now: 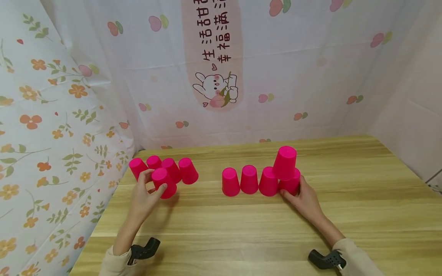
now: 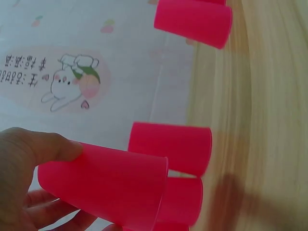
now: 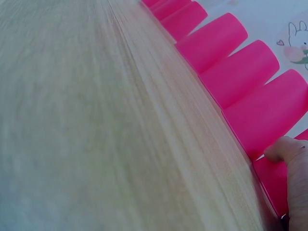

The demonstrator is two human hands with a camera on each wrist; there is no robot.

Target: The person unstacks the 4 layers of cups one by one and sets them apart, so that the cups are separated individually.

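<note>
While L hand (image 1: 145,197) grips an upturned pink cup (image 1: 165,184), apparently off the table (image 1: 235,230), R hand (image 1: 306,200) clamps the end cup (image 1: 291,187) of the four-cup row (image 1: 249,179). Est. approx. half done: row set, one upper cup (image 1: 284,164) seemingly bridging its R pair; held cup plus four clustered cups (image 1: 188,171), far L, unplaced.

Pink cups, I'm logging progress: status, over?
Left hand grips one cup, four others close behind. Right hand grips the far-right cup. Another cup atop it and its neighbour. No obstruction seen.
</note>
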